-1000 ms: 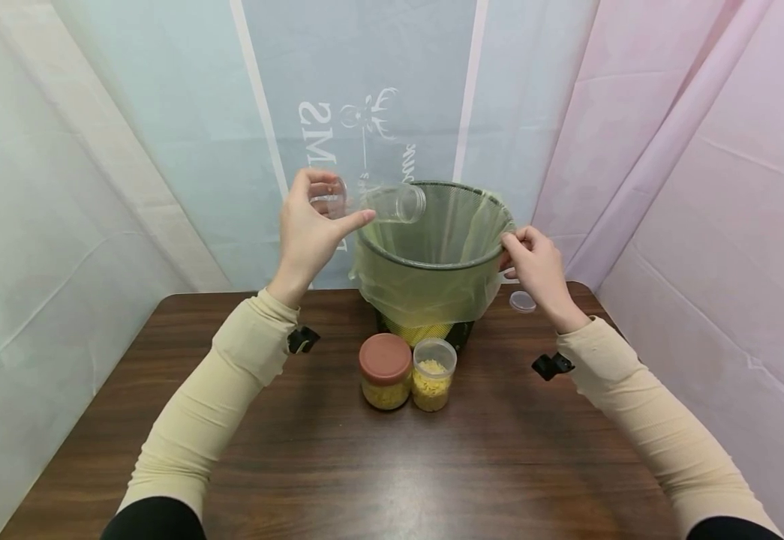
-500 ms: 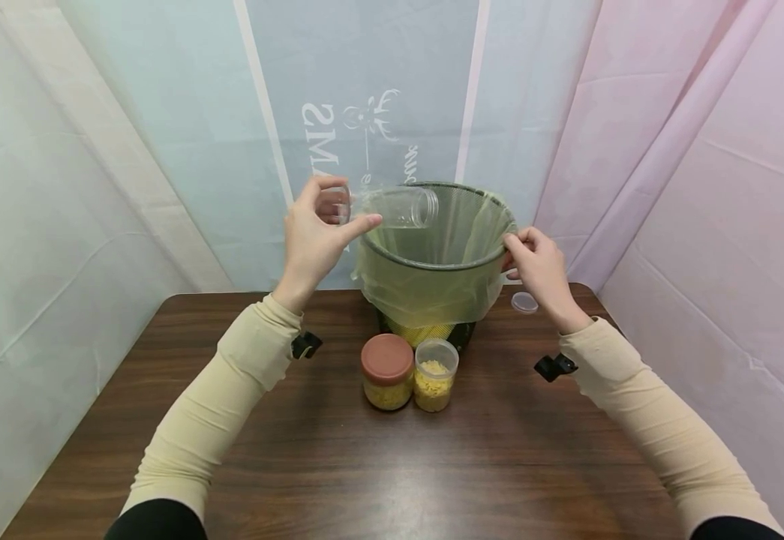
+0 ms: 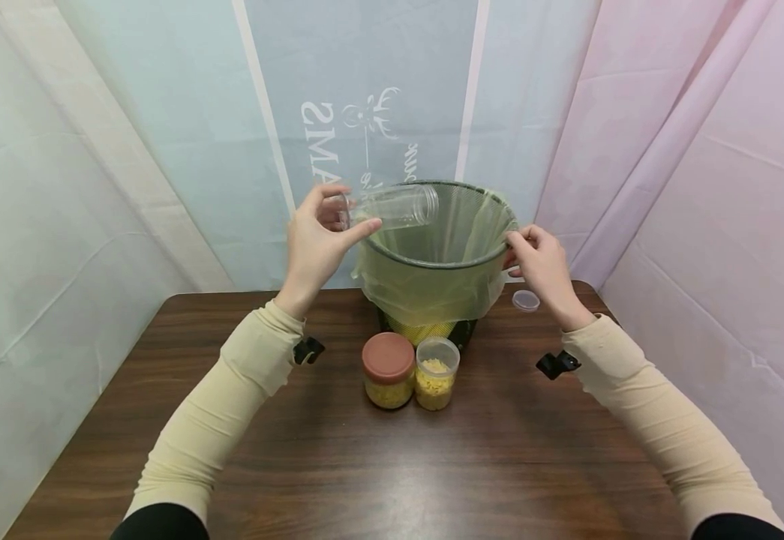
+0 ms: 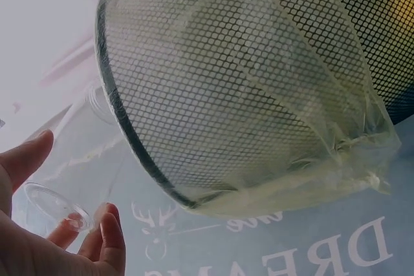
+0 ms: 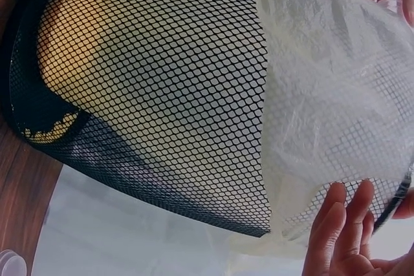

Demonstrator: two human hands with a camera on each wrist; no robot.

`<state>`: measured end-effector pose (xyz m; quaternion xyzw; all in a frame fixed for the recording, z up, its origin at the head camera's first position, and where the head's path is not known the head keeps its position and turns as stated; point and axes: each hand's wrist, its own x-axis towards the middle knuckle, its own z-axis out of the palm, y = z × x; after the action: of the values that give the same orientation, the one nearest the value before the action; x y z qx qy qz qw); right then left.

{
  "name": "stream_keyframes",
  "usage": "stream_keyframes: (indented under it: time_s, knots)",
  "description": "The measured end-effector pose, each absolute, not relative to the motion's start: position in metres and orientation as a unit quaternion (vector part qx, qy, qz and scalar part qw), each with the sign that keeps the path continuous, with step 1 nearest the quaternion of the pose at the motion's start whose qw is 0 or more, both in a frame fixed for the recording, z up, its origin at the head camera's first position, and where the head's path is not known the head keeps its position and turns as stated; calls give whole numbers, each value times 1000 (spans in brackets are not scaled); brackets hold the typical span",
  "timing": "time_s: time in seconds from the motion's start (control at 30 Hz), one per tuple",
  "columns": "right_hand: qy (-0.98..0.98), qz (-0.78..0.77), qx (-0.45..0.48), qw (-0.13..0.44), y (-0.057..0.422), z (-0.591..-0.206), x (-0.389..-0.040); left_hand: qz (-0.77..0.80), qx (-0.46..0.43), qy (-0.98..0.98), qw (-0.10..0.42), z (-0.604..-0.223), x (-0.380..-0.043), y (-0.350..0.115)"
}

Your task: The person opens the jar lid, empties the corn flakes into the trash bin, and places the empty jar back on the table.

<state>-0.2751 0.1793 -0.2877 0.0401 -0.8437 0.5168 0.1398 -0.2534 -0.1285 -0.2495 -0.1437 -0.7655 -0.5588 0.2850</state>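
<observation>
A clear plastic jar (image 3: 401,206) lies almost level in my left hand (image 3: 313,244), gripped near its base between thumb and fingers. Its uncovered mouth points right, over the opening of a black mesh trash bin (image 4: 136,140). I see no contents in the jar. A pale green trash bag (image 3: 432,296) lines the bin and folds down over its rim. At the rim's right side, my right hand (image 3: 542,262) pinches the edge, thumb on top. The right wrist view shows its fingers (image 5: 352,224) against the bag and mesh from outside.
In front of the bin stand a red-lidded jar (image 3: 388,367) and an uncovered clear tub (image 3: 436,379), both with yellow bits inside. A clear round lid (image 3: 525,301) lies right of the bin. Fabric curtains (image 3: 229,135) surround the brown table (image 3: 297,465).
My left hand has shifted slightly right and down, bringing the clear jar's mouth further over the bin. The right hand keeps its hold on the rim.
</observation>
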Motion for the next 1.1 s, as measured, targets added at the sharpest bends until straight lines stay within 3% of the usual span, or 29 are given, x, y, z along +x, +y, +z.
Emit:
stream_keyframes:
  time_s: [0.47,0.7,1.1]
  knots:
    - [-850,510,43,125,187,-288,-274,-587,-125,-759,254,-255,-247,-127]
    - [-849,512,39,123,189,-288,-274,-600,-120,-754,238,-241,-224,-120]
    - [-847,513,33,137,193,-288,-274,-602,-143,-744,251,-259,-238,-124]
